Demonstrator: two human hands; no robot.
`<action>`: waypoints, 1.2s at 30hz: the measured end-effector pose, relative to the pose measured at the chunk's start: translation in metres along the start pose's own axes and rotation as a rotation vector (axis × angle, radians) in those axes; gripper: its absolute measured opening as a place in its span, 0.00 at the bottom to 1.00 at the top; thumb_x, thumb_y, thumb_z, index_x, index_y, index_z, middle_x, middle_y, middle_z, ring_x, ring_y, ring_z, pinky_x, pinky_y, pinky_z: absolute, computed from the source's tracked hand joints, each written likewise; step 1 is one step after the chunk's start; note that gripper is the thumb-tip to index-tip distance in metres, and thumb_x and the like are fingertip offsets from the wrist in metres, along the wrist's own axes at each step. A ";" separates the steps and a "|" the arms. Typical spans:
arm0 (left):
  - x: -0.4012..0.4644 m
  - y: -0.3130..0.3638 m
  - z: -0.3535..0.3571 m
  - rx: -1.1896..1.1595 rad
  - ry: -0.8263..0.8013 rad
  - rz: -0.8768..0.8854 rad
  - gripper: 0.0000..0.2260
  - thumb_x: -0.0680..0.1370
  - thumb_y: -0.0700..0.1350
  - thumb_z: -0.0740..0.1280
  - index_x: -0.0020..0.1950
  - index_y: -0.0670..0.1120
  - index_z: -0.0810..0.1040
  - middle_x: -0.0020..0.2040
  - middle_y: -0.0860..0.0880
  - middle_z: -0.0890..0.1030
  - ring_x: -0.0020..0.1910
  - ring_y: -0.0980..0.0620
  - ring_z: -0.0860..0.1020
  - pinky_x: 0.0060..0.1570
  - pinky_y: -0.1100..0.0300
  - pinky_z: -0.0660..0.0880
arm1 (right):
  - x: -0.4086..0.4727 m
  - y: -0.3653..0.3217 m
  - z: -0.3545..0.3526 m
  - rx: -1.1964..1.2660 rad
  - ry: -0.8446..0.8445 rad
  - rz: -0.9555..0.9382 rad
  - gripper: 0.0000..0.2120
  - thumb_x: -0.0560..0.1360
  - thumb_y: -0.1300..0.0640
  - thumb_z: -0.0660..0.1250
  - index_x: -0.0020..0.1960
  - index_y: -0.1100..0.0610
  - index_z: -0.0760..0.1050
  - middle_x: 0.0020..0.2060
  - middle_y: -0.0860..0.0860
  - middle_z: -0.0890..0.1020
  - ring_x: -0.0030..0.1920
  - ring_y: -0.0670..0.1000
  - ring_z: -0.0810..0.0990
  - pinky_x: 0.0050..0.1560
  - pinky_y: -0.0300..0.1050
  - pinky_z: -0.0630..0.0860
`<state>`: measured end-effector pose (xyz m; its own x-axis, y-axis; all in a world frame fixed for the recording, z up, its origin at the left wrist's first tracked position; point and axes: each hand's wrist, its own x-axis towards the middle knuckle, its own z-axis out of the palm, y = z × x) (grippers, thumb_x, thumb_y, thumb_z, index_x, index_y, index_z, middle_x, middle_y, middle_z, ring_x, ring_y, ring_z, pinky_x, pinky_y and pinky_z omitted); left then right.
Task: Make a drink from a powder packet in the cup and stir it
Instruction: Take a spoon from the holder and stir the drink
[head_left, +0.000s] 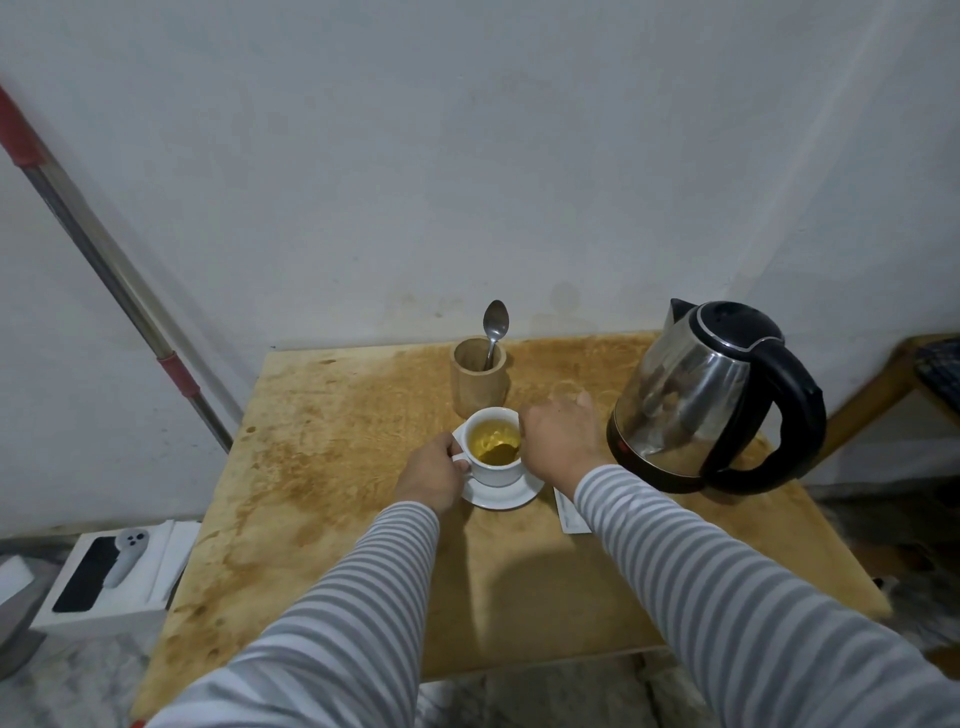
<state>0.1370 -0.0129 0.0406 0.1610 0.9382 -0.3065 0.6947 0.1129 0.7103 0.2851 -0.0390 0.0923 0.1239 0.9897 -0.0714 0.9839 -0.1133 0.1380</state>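
A white cup of yellow-green liquid stands on a white saucer near the middle of the wooden table. My left hand pinches the cup's handle from the left. My right hand hovers over the cup's right rim, fingers closed on a small spoon whose dark bowl dips into the liquid. An opened white packet lies flat to the right of the saucer, partly hidden under my right forearm.
A steel electric kettle with a black handle stands close to my right hand. Behind the cup is a wooden holder with another spoon upright in it. A white box and a leaning pole are at the left.
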 end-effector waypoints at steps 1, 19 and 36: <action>0.000 0.000 0.000 -0.001 0.001 0.001 0.05 0.78 0.42 0.62 0.42 0.48 0.72 0.45 0.47 0.79 0.45 0.47 0.76 0.47 0.53 0.73 | 0.001 -0.001 0.003 0.032 -0.003 0.020 0.08 0.75 0.56 0.61 0.52 0.52 0.77 0.46 0.51 0.82 0.52 0.54 0.77 0.59 0.54 0.64; 0.001 -0.001 -0.001 0.000 -0.004 0.013 0.08 0.78 0.42 0.62 0.40 0.50 0.70 0.42 0.48 0.77 0.43 0.48 0.75 0.46 0.52 0.72 | 0.000 0.000 0.006 0.075 0.004 0.061 0.09 0.77 0.56 0.60 0.52 0.51 0.78 0.45 0.50 0.82 0.50 0.54 0.78 0.59 0.52 0.65; 0.000 -0.001 -0.001 0.015 -0.008 0.006 0.07 0.78 0.43 0.62 0.40 0.49 0.69 0.44 0.46 0.78 0.44 0.46 0.75 0.44 0.54 0.71 | -0.013 -0.001 -0.004 -0.069 0.098 -0.091 0.09 0.75 0.62 0.61 0.50 0.52 0.77 0.44 0.50 0.82 0.47 0.54 0.79 0.59 0.53 0.63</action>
<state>0.1362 -0.0124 0.0405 0.1708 0.9363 -0.3070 0.7042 0.1019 0.7026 0.2817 -0.0513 0.0974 0.0183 0.9998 0.0098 0.9789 -0.0199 0.2036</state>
